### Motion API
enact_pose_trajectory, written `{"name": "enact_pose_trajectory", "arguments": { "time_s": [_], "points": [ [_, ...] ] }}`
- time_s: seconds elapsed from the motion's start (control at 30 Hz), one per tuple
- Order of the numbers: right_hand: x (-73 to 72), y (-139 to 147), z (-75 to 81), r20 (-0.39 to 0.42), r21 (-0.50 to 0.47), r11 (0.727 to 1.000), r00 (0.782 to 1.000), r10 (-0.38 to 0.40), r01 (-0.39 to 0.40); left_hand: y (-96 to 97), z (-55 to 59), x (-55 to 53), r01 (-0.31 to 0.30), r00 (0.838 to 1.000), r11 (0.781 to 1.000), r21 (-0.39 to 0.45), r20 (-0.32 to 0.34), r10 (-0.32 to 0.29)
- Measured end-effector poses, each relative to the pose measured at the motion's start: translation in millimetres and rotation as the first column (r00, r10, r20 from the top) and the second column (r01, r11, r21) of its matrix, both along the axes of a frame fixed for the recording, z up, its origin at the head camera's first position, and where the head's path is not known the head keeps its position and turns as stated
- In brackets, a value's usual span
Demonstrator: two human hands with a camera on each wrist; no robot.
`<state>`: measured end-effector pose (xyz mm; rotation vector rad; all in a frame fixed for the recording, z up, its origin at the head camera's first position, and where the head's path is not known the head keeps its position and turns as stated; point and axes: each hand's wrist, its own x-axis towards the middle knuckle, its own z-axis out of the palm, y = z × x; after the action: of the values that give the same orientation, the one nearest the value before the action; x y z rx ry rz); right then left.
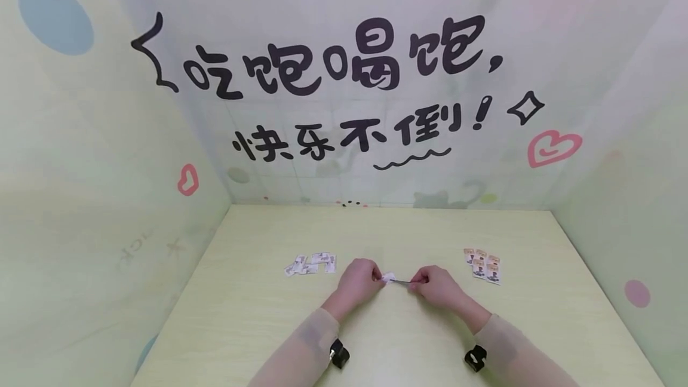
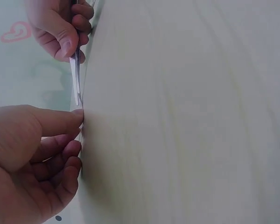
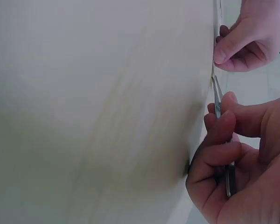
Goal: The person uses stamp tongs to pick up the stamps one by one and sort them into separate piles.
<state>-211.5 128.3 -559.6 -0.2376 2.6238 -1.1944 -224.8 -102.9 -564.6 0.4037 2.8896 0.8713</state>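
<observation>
A small printed paper piece point(image 1: 388, 278) lies between the two hands at the middle of the table. My left hand point(image 1: 361, 279) holds its left edge with thumb and fingertip, the other fingers curled beneath in the left wrist view. From the right, my right hand point(image 1: 438, 286) grips metal tweezers point(image 3: 217, 95), thumb and fingers wrapped round the shaft. The tips of the tweezers point left and reach the paper piece, just short of the left fingertips. Seen edge-on in both wrist views, the paper is mostly hidden there.
Several small printed paper pieces point(image 1: 310, 268) lie loosely overlapped left of the left hand. Beyond the right hand sit several small cards with orange tops point(image 1: 486, 272), partly overlapping. The pale wooden table point(image 1: 398, 339) meets printed walls at the back and both sides.
</observation>
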Motion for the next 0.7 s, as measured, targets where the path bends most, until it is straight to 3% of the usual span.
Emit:
{"name": "enact_pose_trajectory", "arguments": {
  "time_s": [0.2, 0.3, 0.4, 0.53, 0.7],
  "points": [
    [-1.0, 1.4, 1.7, -0.068, 0.022, 1.0, 0.998, -0.011, 0.013, -5.0, 2.7, 2.9, 0.029, 1.0, 0.997, 0.072, -0.001, -0.029],
    [-7.7, 7.2, 6.8, -0.086, 0.022, 0.999, 0.995, 0.05, -0.049, -10.9, 8.0, 3.9, 0.049, 0.998, 0.993, 0.109, -0.035, -0.046],
    [-15.7, 17.7, 11.5, -0.071, 0.032, 0.987, 0.984, 0.161, -0.159, -12.8, 12.8, 5.3, 0.09, 0.994, 0.989, 0.119, -0.073, -0.082],
    [-25.3, 25.4, 18.9, -0.036, 0.061, 0.951, 0.952, 0.305, -0.303, -13.9, 14.5, 5.3, 0.203, 0.978, 0.976, 0.075, -0.064, -0.198],
    [-31.3, 22.3, 20.6, 0.006, 0.134, 0.921, 0.93, 0.368, -0.366, -10.9, 9.2, 8.5, 0.329, 0.944, 0.944, 0.03, 0.004, -0.329]
  ]
}}
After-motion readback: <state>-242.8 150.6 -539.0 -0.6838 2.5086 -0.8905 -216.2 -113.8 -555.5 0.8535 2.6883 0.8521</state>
